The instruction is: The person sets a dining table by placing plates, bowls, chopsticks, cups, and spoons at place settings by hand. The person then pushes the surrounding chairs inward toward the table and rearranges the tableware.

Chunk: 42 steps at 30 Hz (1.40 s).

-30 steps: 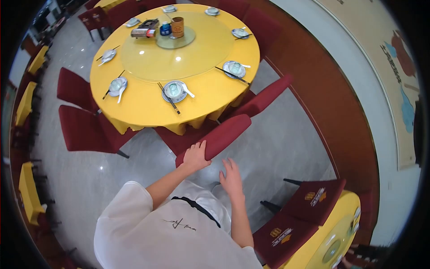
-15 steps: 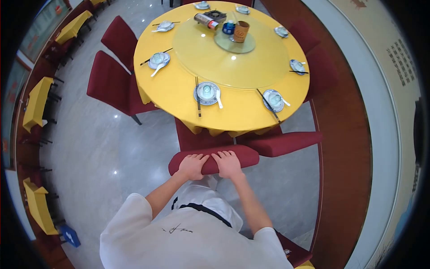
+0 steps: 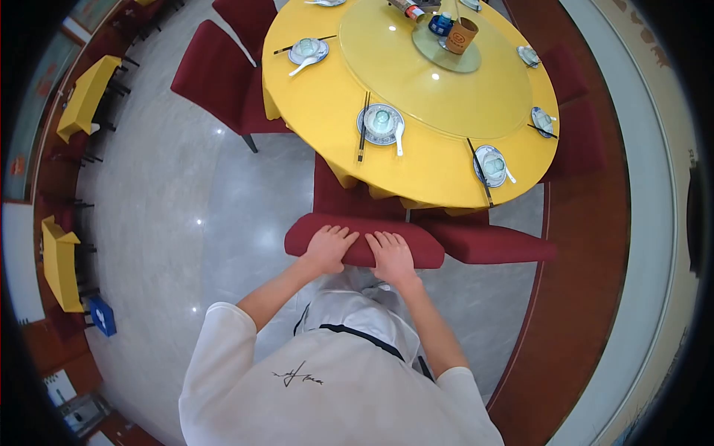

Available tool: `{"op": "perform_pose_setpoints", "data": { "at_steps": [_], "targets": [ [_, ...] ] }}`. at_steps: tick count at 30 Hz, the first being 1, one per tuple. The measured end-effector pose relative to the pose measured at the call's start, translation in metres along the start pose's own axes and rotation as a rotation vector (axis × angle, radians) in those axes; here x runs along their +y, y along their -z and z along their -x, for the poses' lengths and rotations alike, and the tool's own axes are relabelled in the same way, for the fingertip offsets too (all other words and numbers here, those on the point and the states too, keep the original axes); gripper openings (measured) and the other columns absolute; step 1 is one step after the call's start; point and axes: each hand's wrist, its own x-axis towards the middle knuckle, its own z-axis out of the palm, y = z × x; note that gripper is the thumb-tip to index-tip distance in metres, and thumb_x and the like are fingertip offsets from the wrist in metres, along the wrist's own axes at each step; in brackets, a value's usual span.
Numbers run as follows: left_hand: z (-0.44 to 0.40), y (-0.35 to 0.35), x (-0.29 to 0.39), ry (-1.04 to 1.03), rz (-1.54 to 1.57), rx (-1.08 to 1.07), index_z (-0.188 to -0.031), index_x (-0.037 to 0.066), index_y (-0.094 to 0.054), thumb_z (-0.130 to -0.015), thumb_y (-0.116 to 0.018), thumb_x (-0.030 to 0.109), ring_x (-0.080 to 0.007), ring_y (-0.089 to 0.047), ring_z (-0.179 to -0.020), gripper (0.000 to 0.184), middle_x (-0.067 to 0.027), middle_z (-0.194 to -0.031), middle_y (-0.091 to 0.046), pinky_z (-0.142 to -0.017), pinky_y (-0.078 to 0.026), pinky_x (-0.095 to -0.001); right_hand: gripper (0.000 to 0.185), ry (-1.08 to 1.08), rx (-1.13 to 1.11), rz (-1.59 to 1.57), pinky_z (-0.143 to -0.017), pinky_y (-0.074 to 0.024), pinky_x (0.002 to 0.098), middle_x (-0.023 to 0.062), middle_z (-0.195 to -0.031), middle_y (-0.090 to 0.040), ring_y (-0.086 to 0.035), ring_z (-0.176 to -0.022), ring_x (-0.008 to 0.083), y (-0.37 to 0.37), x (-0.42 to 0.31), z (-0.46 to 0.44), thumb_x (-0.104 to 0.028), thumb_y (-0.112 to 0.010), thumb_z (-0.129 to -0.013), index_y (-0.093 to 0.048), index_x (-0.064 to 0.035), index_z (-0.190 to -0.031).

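Both my hands rest on the top of a dark red upholstered chair [image 3: 297,232] just below the table's near edge. My left hand [image 3: 327,249] curls its fingers over the left-middle part of the backrest. My right hand [image 3: 391,258] grips the same backrest a little to the right, with a small gap between the two hands. Part of the chair's seat reaches under the yellow cloth of the round table [image 3: 312,126]. The nearest place setting is a patterned plate [image 3: 370,132] with a glass cup, a white spoon [image 3: 399,139] and black chopsticks [image 3: 364,126].
Another red chair [image 3: 491,239] stands close on the right, and a further red chair [image 3: 212,82] is at the left. A glass turntable [image 3: 387,67] carries a brown cup [image 3: 461,36] and a blue container. Yellow-covered tables [image 3: 63,267] line the left wall; a blue box [image 3: 102,316] is beside one.
My view has turned, so the table sits higher and further right in it. Both hands have stayed on the backrest, which now appears slightly higher in view.
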Motion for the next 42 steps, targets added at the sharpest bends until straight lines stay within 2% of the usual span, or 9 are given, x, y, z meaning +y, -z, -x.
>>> {"op": "perform_pose_setpoints", "data": {
  "at_steps": [3, 8, 14, 23, 29, 30, 34, 38, 42],
  "targets": [
    [0.006, -0.02, 0.012, 0.095, -0.117, 0.136, -0.138, 0.008, -0.052, -0.062, -0.081, 0.02, -0.0331, -0.056, -0.123, 0.083, -0.0196, -0.131, -0.059, -0.109, -0.04, -0.0464, 0.085, -0.053, 0.083, 0.07, -0.11, -0.0373, 0.0491, 0.0149, -0.134, -0.059, -0.054, -0.127, 0.0317, 0.01, 0.018, 0.022, -0.028, -0.087, -0.062, -0.052, -0.0132, -0.138],
    [0.01, -0.022, 0.018, 0.076, -0.164, 0.267, -0.122, 0.011, -0.059, -0.062, -0.082, 0.017, -0.0278, -0.063, -0.102, 0.065, -0.0106, -0.101, -0.066, -0.093, -0.045, -0.0419, 0.073, -0.109, -0.093, 0.104, -0.108, -0.0391, 0.0487, 0.0143, -0.125, -0.064, -0.058, -0.121, 0.0312, 0.007, 0.018, 0.023, -0.015, -0.078, -0.066, -0.055, -0.0139, -0.136],
    [0.018, -0.028, 0.026, 0.147, -0.109, 0.109, -0.125, 0.011, -0.061, -0.063, -0.078, 0.012, -0.027, -0.064, -0.109, 0.064, -0.0105, -0.112, -0.068, -0.103, -0.044, -0.0435, 0.065, -0.112, -0.116, 0.086, -0.105, -0.0422, 0.0469, 0.0129, -0.112, -0.069, -0.063, -0.113, 0.0307, -0.007, 0.014, 0.03, -0.014, -0.074, -0.068, -0.059, -0.0149, -0.131],
    [0.077, -0.049, 0.04, 0.089, -0.131, 0.201, -0.125, 0.012, -0.063, -0.066, -0.076, 0.011, -0.0297, -0.064, -0.112, 0.06, -0.0136, -0.11, -0.069, -0.105, -0.042, -0.0447, 0.057, -0.074, -0.051, 0.062, -0.096, -0.0469, 0.0448, 0.0148, -0.105, -0.069, -0.066, -0.103, 0.0316, -0.033, -0.029, 0.074, -0.014, -0.073, -0.067, -0.064, -0.0123, -0.123],
    [0.087, -0.04, 0.043, 0.117, -0.062, 0.122, -0.129, 0.012, -0.061, -0.066, -0.085, 0.024, -0.0298, -0.059, -0.121, 0.069, -0.0142, -0.125, -0.065, -0.11, -0.039, -0.0466, 0.061, -0.069, -0.049, 0.07, -0.096, -0.0463, 0.0459, 0.0185, -0.108, -0.067, -0.064, -0.105, 0.0355, -0.034, -0.042, 0.081, -0.016, -0.073, -0.068, -0.06, -0.0091, -0.127],
    [0.083, -0.029, 0.044, 0.131, -0.079, -0.003, -0.134, 0.012, -0.058, -0.065, -0.087, 0.039, -0.0313, -0.057, -0.125, 0.079, -0.0146, -0.132, -0.062, -0.111, -0.038, -0.0477, 0.066, -0.08, -0.098, 0.061, -0.098, -0.0452, 0.0465, 0.0199, -0.113, -0.065, -0.063, -0.109, 0.0368, -0.032, -0.042, 0.08, -0.017, -0.074, -0.068, -0.056, -0.0084, -0.131],
    [0.052, 0.013, 0.051, 0.22, 0.112, -0.332, -0.138, 0.009, -0.056, -0.075, -0.075, 0.06, -0.035, -0.057, -0.123, 0.084, -0.017, -0.129, -0.062, -0.104, -0.045, -0.0495, 0.072, -0.08, -0.212, -0.109, -0.112, -0.0376, 0.0462, 0.0239, -0.136, -0.057, -0.051, -0.13, 0.0377, 0.001, -0.032, 0.082, -0.03, -0.077, -0.078, -0.051, -0.0077, -0.141],
    [0.001, 0.027, 0.083, 0.102, 0.206, -0.252, -0.137, 0.003, -0.056, -0.082, -0.071, 0.054, -0.038, -0.055, -0.125, 0.077, -0.021, -0.135, -0.058, -0.103, -0.047, -0.0443, 0.049, -0.158, 0.019, -0.614, -0.108, -0.043, 0.0408, 0.0182, -0.131, -0.061, -0.055, -0.125, 0.034, 0.032, 0.019, 0.106, -0.025, -0.071, -0.085, -0.061, -0.0044, -0.129],
    [-0.053, 0.03, 0.151, -0.14, 0.224, 0.001, -0.137, 0.0, -0.053, -0.086, -0.071, 0.045, -0.0385, -0.052, -0.127, 0.071, -0.0235, -0.137, -0.054, -0.107, -0.043, -0.045, 0.039, -0.276, 0.401, -0.39, -0.108, -0.0421, 0.0449, 0.0161, -0.123, -0.064, -0.055, -0.123, 0.0353, 0.079, 0.129, 0.16, -0.016, -0.073, -0.083, -0.064, -0.0053, -0.119]
  ]
}}
